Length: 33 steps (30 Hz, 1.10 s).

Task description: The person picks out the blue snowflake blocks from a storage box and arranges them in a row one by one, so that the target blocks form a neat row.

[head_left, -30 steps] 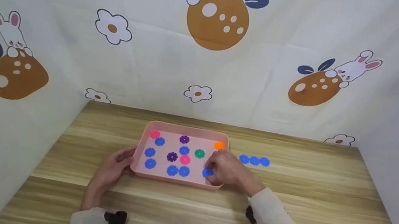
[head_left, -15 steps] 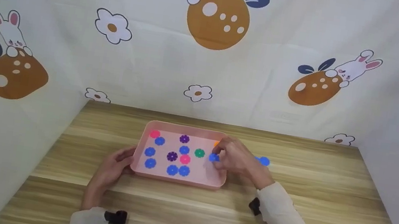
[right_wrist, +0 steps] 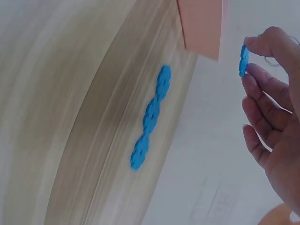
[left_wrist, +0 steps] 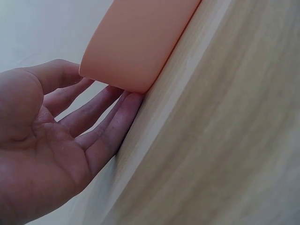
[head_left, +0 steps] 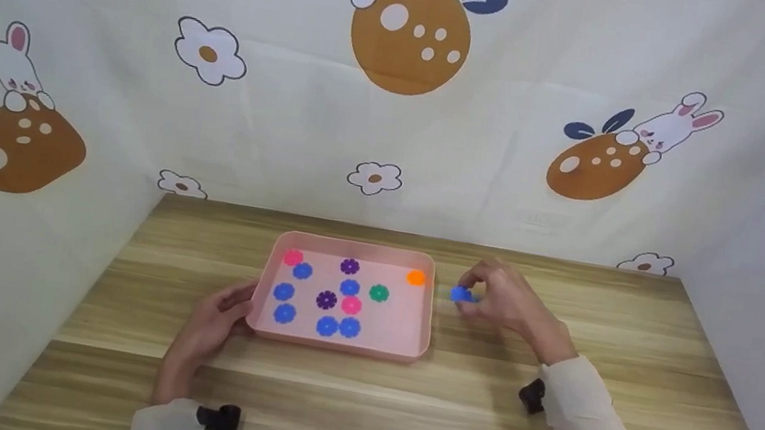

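Right of the pink tray (head_left: 390, 326), which the spread left hand (head_left: 213, 320) apparently touched, the right hand (head_left: 508, 299) pinched a blue disc (right_wrist: 243, 61), this transfer step likely needing gentle lowering.

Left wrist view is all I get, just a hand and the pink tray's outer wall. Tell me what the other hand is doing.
Observer: The right hand pinches a blue disc.
Operator: Report anything lying on the table beside the tray.
Observer: Three more blue discs lie there in a line.
Operator: Now give me the count of green ones inside the tray.
Observer: Just one green disc shows in it.
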Each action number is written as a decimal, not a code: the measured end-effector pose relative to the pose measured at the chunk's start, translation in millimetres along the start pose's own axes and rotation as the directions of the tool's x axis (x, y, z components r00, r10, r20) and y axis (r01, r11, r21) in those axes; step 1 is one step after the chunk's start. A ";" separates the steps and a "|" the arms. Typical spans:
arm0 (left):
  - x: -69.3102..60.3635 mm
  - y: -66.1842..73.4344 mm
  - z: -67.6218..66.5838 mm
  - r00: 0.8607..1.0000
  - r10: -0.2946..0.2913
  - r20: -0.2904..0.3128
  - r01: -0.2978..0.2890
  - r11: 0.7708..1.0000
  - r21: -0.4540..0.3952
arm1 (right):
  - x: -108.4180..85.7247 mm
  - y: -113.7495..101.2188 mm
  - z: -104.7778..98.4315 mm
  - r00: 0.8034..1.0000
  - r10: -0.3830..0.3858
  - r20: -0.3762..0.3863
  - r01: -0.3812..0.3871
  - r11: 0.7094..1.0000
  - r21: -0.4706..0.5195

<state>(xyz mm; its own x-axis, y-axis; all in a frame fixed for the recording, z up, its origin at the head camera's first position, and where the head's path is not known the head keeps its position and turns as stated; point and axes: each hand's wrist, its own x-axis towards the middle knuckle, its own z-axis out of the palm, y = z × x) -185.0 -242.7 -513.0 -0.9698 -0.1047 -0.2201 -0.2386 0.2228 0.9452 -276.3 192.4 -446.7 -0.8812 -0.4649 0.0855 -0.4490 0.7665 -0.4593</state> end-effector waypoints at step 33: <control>-2.4 -1.2 -2.7 1.000 0.004 0.011 -0.004 1.000 -0.028 | -35.1 100.7 -9.6 0.980 0.195 0.035 -0.193 0.980 -0.046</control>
<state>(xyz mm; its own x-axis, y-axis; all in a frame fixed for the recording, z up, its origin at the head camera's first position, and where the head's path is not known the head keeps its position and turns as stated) -182.2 -245.3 -513.0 -0.9713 -0.0936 -0.2187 -0.2333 0.1958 0.9525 -292.0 290.2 -487.5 -0.9461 -0.3220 -0.0363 -0.2768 0.8612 -0.4262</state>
